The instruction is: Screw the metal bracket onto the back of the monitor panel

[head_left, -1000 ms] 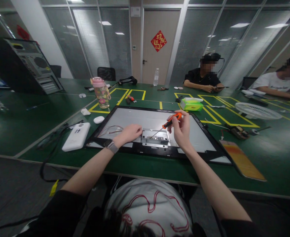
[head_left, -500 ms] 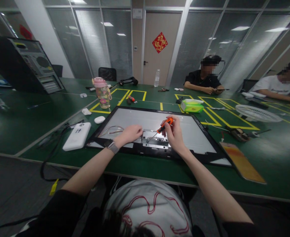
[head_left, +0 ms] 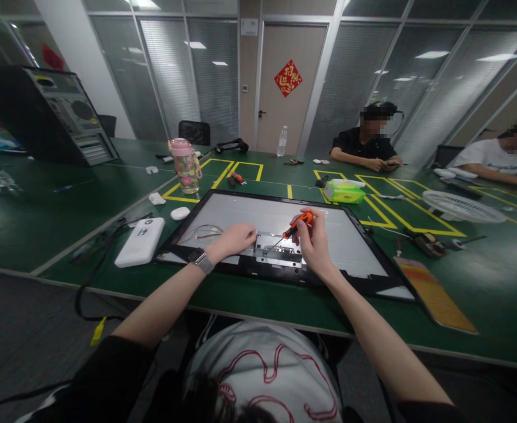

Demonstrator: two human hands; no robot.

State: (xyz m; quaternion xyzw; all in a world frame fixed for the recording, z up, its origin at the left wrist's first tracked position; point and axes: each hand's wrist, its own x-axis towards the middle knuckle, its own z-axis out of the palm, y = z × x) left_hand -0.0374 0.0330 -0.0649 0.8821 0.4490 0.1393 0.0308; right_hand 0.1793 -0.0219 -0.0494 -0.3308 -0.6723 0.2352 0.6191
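Note:
A large flat display panel (head_left: 351,247) with a black frame and grey back lies on the table in front of me. Near its front edge is a shiny metal plate (head_left: 280,262) with small holes. My right hand (head_left: 315,238) grips an orange-and-black screwdriver (head_left: 303,221). Its thin shaft slants down to the left, and the tip meets the plate or sits just above it. Curled fingers on my left hand (head_left: 238,239) rest at the plate's left end; their tips are hidden. Thin cables (head_left: 203,230) lie on the panel to the left of that hand.
Left of the panel are a white power bank (head_left: 139,242), a white case (head_left: 180,213) and a pink-lidded bottle (head_left: 185,167). Beyond it sits a green tissue pack (head_left: 344,191). An orange-yellow flat piece (head_left: 435,294) lies at right. A computer tower (head_left: 64,114) stands far left; two people sit across.
The view has shifted very slightly. Both hands and the screwdriver keep almost the same place over the panel.

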